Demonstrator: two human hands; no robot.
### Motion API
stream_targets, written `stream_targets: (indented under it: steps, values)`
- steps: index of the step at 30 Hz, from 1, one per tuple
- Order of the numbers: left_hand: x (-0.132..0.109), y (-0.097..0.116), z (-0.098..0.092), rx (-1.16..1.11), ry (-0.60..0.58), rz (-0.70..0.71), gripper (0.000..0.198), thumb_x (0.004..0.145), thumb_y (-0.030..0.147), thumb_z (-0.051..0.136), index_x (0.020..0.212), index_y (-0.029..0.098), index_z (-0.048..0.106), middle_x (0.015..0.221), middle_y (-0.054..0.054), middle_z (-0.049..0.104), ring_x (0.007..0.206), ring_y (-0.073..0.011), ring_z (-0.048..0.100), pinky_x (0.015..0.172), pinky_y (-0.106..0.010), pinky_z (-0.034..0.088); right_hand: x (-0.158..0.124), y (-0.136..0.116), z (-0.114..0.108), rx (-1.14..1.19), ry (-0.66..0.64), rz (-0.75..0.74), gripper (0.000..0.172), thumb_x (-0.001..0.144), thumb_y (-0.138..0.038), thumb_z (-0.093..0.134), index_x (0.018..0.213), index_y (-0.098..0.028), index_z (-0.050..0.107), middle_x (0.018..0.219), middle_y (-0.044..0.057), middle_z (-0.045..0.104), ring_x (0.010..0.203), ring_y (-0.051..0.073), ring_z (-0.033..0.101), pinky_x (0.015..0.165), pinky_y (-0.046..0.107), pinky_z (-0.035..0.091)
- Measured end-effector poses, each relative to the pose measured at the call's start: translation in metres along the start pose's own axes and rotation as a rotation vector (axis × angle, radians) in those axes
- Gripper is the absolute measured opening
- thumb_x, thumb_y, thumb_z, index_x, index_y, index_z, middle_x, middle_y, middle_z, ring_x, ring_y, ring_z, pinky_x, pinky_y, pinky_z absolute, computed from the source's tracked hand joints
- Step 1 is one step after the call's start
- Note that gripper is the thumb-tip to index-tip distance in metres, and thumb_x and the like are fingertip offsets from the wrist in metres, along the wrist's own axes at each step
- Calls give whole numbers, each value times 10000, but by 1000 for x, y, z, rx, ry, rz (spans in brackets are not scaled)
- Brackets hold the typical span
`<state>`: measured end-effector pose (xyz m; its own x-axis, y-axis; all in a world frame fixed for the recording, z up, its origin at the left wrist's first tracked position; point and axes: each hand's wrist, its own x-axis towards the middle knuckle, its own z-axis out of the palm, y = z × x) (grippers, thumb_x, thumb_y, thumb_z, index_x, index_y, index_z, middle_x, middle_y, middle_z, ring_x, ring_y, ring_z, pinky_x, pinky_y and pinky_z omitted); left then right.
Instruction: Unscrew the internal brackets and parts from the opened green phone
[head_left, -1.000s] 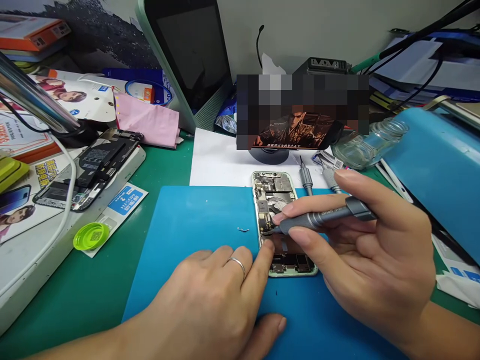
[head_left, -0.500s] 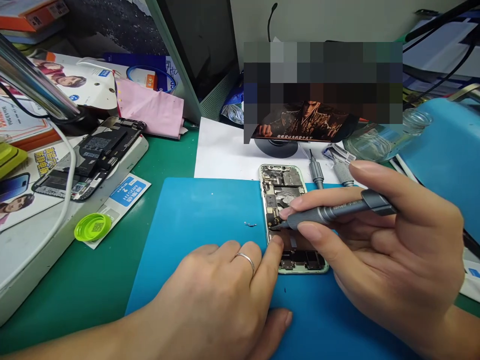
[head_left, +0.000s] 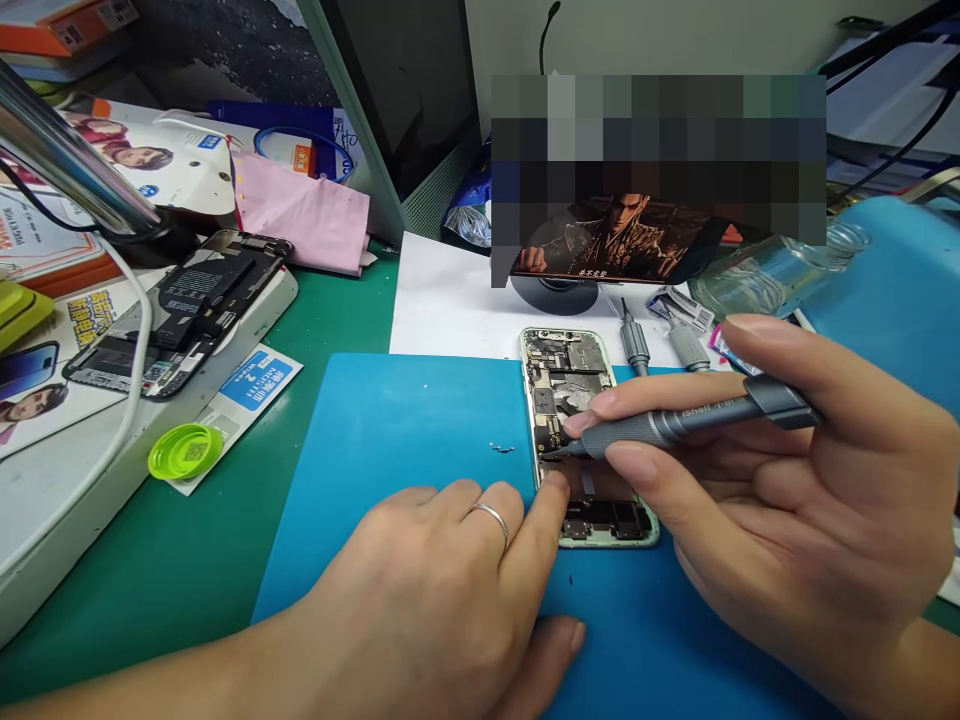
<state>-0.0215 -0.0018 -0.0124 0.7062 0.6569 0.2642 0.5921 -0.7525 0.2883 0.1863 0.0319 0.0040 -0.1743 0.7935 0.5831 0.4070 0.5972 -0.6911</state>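
Pale-green phone housing (head_left: 609, 544), circuitry (head_left: 545, 401) inside

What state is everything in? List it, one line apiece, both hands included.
Phone: open, circuitry exposed
Left hand: fingertip on the phone, gripping nothing
Right hand: closed around the gray tool
Gray tool: slanted, tip over the phone's innards, contact unclear
Screen panel: detached, inner side up
Large screen: dark
Small screen: lit, partly pixelated
Green cap: lying on a packet
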Motion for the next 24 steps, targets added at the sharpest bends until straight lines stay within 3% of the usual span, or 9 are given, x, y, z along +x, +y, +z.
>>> stream_targets:
  steps: [3,7,11,15,21,24]
  values:
    - [-1,-1,-1,-46,8,-10,479,1035,371,519,1399,64,568,871,-42,738,671,-237,727,491,-388,595,-1,3,2,41,82,-23,731,815,4,790,1443,-332,629,1306,62,672,914,200,803,673,294,739]
    - [-2,-2,-4,-196,63,-70,404,1024,358,548,1337,116,633,880,-30,759,709,-234,749,550,-381,602,1,4,1,124,133,-68,729,787,64,768,1409,-301,659,1117,30,724,895,192,800,689,287,742]
    - [4,-3,-13,-441,100,-277,168,1012,262,585,1114,236,716,771,52,708,628,-137,694,529,-273,493,0,2,-2,170,176,-72,718,784,69,744,1400,-292,661,991,6,766,808,200,798,727,325,745]
    - [9,-4,-19,-576,96,-376,153,1000,231,576,936,242,715,614,84,587,566,-94,617,510,-239,400,-7,-1,-7,168,149,18,767,823,-26,763,1469,-393,573,993,-2,796,780,255,789,741,456,736]
    - [8,-6,-17,-662,80,-385,188,1005,195,570,1048,258,742,685,83,678,615,-92,633,583,-230,432,-6,-7,-13,169,52,-8,776,798,10,768,1438,-398,606,998,-14,816,705,220,780,704,402,726]
    - [7,-6,-17,-661,85,-383,202,1002,191,584,1092,263,750,663,86,656,608,-95,623,582,-233,424,-9,-7,-12,167,62,31,687,859,-130,801,1438,-432,589,989,-17,821,668,224,777,692,415,724]
